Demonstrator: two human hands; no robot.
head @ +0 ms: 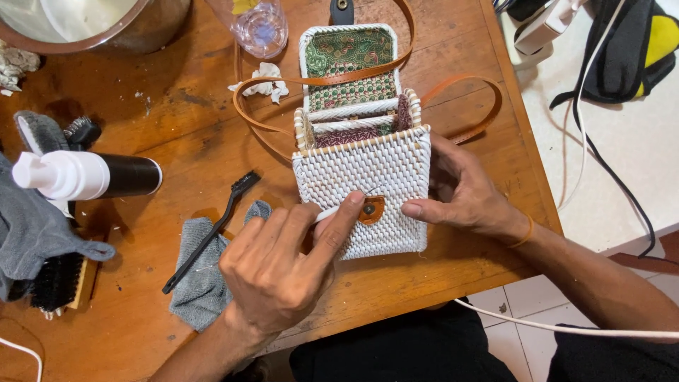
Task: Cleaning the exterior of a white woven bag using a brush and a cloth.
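Observation:
A small white woven bag (pixel 382 166) stands on the wooden table (pixel 177 141) with its flap open, showing a green patterned lining (pixel 346 51). A tan leather strap (pixel 318 80) loops around it. My right hand (pixel 463 191) grips the bag's right side, thumb on the front. My left hand (pixel 283 265) is in front of the bag, its fingers pinching something thin and white against the weave beside the brown leather snap patch (pixel 372 209). What it pinches is too small to make out.
A thin black brush (pixel 209 230) lies on a grey cloth (pixel 201 283). To the left are a black bottle with a white pump top (pixel 85 175), a bristle brush (pixel 56 279) and grey cloth. A clear plastic bottle (pixel 258 25) and metal bowl (pixel 92 25) stand at the back.

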